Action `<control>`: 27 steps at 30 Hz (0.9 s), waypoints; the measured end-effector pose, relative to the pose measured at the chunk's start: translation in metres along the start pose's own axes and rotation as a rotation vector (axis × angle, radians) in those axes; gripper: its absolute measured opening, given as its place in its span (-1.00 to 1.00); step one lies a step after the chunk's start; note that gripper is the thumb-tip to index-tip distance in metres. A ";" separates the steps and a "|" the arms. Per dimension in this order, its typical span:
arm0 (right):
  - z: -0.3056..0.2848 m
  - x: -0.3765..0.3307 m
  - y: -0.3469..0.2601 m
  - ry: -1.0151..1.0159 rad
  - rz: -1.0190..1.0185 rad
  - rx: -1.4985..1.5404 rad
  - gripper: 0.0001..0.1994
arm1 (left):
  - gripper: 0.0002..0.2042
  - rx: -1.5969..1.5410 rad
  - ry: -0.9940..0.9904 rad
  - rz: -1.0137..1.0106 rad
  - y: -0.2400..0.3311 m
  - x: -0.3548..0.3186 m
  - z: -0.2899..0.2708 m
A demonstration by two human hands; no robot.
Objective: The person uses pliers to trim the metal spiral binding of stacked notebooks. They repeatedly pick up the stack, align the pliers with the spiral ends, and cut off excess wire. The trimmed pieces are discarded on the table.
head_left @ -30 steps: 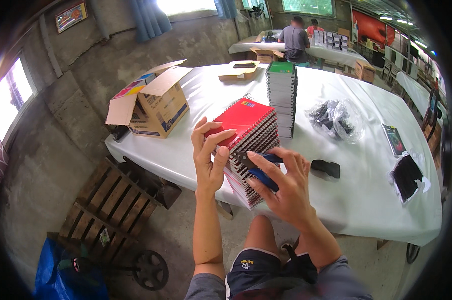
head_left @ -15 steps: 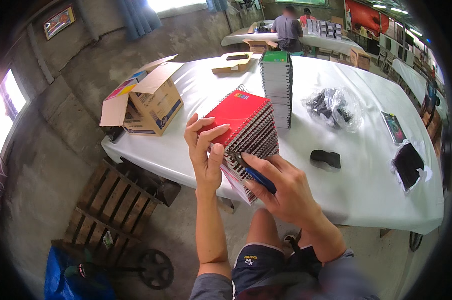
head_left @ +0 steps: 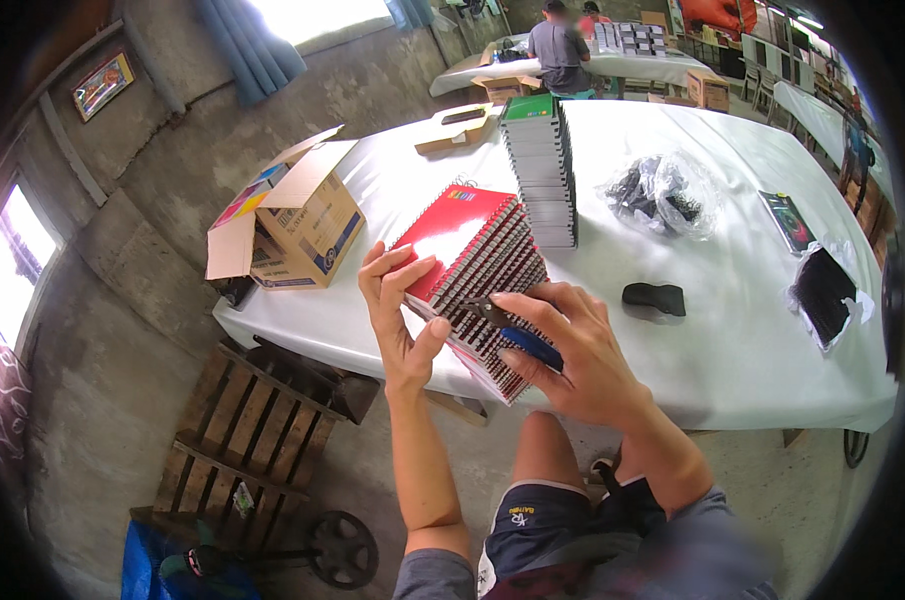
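A tall stack of wire-bound spiral notebooks [head_left: 492,290] stands at the near edge of the table, its top one red and glossy. My left hand [head_left: 402,320] holds the stack's near left corner, fingers over the red cover and thumb down along the side. In my right hand [head_left: 577,340] is a pair of pliers with blue handles [head_left: 532,345]. Their dark jaws rest at the coil ends on the near side of the stack; whether they grip a wire is too small to tell.
Behind stands a taller notebook stack with a green top [head_left: 540,170]. An open cardboard box [head_left: 307,230] is at left, a shallow box [head_left: 452,130] farther back. At right lie a bag of black coils [head_left: 657,195], a black strip [head_left: 654,298] and a black bundle [head_left: 822,295].
The pliers have turned slightly and show more of their handles and jaws. My left thumb has moved lower, away from the top cover. The whole view has shifted a little.
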State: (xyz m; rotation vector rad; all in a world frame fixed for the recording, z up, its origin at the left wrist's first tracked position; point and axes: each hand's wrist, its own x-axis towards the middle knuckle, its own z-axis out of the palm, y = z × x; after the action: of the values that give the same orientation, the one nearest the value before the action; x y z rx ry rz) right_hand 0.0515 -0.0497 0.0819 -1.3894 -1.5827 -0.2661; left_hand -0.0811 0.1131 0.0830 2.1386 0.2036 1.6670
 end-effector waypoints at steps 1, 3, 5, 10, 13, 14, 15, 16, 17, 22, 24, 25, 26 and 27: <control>0.001 -0.002 0.001 0.029 -0.007 -0.061 -0.57 | -0.39 -0.018 -0.008 -0.020 -0.001 0.000 -0.001; 0.004 -0.003 0.002 0.073 -0.034 -0.155 -0.58 | -0.39 -0.057 -0.020 -0.061 -0.002 0.001 -0.002; 0.008 -0.003 0.000 0.110 -0.073 -0.226 -0.59 | -0.41 -0.101 -0.031 -0.097 0.001 0.002 -0.002; 0.014 0.000 -0.002 0.104 -0.088 -0.278 -0.61 | -0.45 -0.060 -0.027 -0.089 0.001 0.001 -0.003; 0.015 0.000 -0.001 0.062 -0.075 -0.233 -0.62 | -0.45 -0.049 -0.029 -0.077 0.001 0.001 -0.003; 0.015 0.000 -0.001 0.045 -0.069 -0.212 -0.62 | -0.45 -0.047 -0.030 -0.074 0.001 0.001 -0.002; 0.015 0.000 -0.001 0.036 -0.071 -0.199 -0.63 | -0.45 -0.040 -0.029 -0.070 0.000 0.001 -0.003; 0.014 0.001 -0.001 0.026 -0.073 -0.184 -0.63 | -0.44 -0.031 -0.028 -0.067 0.000 0.001 -0.003; 0.014 0.001 -0.001 0.015 -0.076 -0.169 -0.64 | -0.44 -0.023 -0.027 -0.064 -0.001 0.000 -0.003; 0.012 0.003 -0.002 -0.081 0.092 0.380 -0.69 | -0.43 -0.009 -0.021 -0.027 -0.001 0.000 -0.002; 0.009 0.005 0.001 -0.259 0.290 0.711 -0.70 | -0.43 0.011 -0.017 -0.016 -0.002 -0.002 -0.004; 0.005 0.006 0.005 -0.377 0.437 0.909 -0.69 | -0.43 0.008 -0.014 -0.012 -0.001 -0.001 -0.002; 0.001 0.007 0.008 -0.494 0.586 1.106 -0.69 | -0.43 0.004 -0.011 -0.007 -0.001 -0.001 -0.001; -0.002 0.009 0.007 -0.526 0.656 1.184 -0.68 | -0.43 0.002 -0.009 -0.011 -0.002 -0.002 0.000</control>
State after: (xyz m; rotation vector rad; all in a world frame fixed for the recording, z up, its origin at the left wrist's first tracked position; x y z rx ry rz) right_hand 0.0597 -0.0431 0.0862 -0.9107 -1.1643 1.3112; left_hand -0.0816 0.1142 0.0802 2.1425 0.2137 1.6511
